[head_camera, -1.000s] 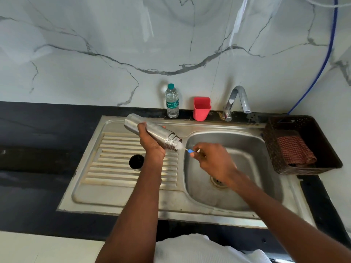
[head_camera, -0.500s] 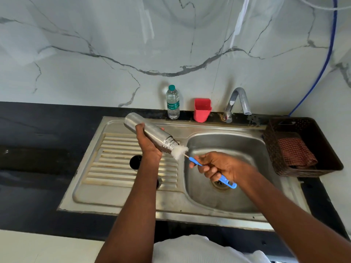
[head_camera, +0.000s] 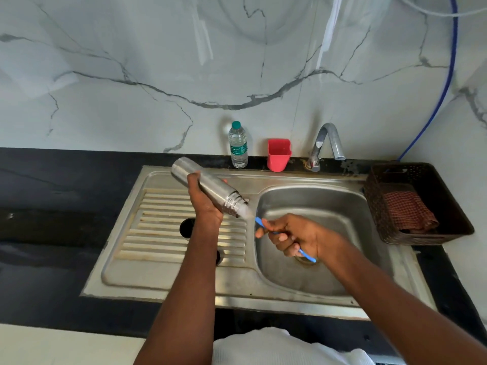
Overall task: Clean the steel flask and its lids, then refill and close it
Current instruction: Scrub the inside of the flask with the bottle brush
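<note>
My left hand [head_camera: 204, 204] grips the steel flask [head_camera: 210, 189] round its body, tilted with the open mouth pointing down-right over the edge of the sink basin [head_camera: 350, 206]. My right hand [head_camera: 290, 235] holds the blue handle of a bottle brush [head_camera: 307, 256]; its white bristles are partly inside the flask's mouth. A black lid [head_camera: 185, 227] lies on the ribbed drainboard [head_camera: 158, 233], half hidden by my left forearm. A second dark lid [head_camera: 218, 257] peeks out beside the forearm.
A plastic water bottle [head_camera: 238, 144] and a red cup [head_camera: 278, 154] stand at the back wall, left of the tap [head_camera: 326, 143]. A dark basket [head_camera: 421, 204] with a checked cloth sits right of the basin. Black counter surrounds the sink.
The brush was pulled out until its bristles showed at the mouth, then pushed back in. My right hand moved away from and back toward the flask. The flask stayed tilted in my left hand.
</note>
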Demonstrator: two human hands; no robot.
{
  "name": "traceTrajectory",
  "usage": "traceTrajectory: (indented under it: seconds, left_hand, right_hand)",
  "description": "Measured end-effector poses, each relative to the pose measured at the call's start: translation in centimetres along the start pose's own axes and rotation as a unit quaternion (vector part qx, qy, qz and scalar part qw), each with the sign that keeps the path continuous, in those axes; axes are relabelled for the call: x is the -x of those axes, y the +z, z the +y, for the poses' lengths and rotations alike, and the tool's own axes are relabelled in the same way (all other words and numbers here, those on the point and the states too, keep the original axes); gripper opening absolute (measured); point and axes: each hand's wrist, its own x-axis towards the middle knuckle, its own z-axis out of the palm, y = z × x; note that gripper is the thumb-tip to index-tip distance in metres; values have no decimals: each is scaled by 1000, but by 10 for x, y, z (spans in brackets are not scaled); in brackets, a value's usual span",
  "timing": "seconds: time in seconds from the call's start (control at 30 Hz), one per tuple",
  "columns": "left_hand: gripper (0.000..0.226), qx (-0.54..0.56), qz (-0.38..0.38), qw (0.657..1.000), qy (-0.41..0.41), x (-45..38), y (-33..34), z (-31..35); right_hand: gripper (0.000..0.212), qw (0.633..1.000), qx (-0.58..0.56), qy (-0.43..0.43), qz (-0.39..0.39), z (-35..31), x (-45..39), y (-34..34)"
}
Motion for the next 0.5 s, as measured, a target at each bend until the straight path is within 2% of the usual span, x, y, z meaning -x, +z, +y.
traceTrajectory:
  seconds: [0.03,0.07,0.1,0.13,0.17,0.2,0.23,0.27,0.33,0.37,0.4,0.43,0.47,0.5]
  left_hand:
    - [40,4,6,1000,2,0,-2,2]
    - [42,3,15,1000,3,1,-4,2]
    - [45,1,28,1000,6,1,-4,1]
    - [48,0,40,999,8,3,-3,-2]
    - [50,0,54,998,10,4,-2,-7]
    - [50,3,62,998,10,5,0,-12]
    - [49,2,64,998,9,5,2,-17]
    - [48,-1,59,998,4,5,3,-19]
    - [46,-12,47,999,-1,4,3,-19]
    - [46,-14,45,999,-1,2,2,-16]
    - [49,-9,46,999,-1,-1,0,-13]
    - [52,0,49,999,3,-4,-3,-9]
    - [55,7,55,998,9,-6,-5,-5]
    - [56,12,62,998,16,-7,-6,-2]
  right_hand:
    - [31,1000,19,-13,1,5,1,1]
    - [30,993,89,-56,51,11,1,3]
    - [28,961,205,-119,143,15,1,7]
    - [29,888,336,-179,257,20,1,10]
    - [29,797,444,-209,351,25,-2,13]
    - [28,727,499,-226,413,26,-3,20]
    - [29,716,500,-236,427,24,-5,26]
    - [32,769,453,-226,391,19,-7,30]
    - [37,946,202,-118,223,6,-9,29]
    - [38,985,93,-48,140,1,-4,25]
    - [39,994,44,-15,96,-1,2,18]
    - [40,994,50,-21,92,1,5,12]
    - [41,987,94,-64,112,6,7,10]
    - [38,964,172,-128,158,12,10,12]
